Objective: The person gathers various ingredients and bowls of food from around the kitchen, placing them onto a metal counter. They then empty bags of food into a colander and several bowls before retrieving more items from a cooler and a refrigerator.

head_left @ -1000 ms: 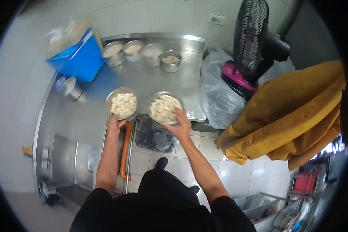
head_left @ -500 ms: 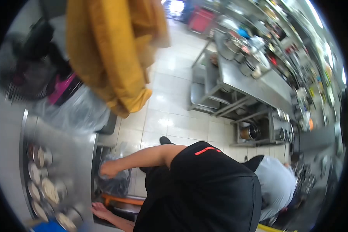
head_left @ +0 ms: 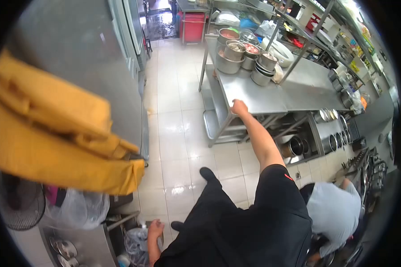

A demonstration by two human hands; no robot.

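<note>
My right hand is stretched out by the near corner of a steel work table, its fingers curled closed. Whether anything is in them is too small to make out. On that table stand several steel pots, some with food in them. Low at the left, my left hand is beside a clear plastic bag, its fingers loosely apart and nothing visible in them. The bag hangs next to a steel counter with round metal containers set into it.
A yellow-orange cloth garment hangs at the left before a tall steel cabinet. Below it is a fan. A person in a grey shirt bends at the right. A red bin stands far back on the tiled floor.
My view and body have turned right, away from the counter. My right hand has gone from the plastic bag to the work table's corner. My left hand has left the counter edge.
</note>
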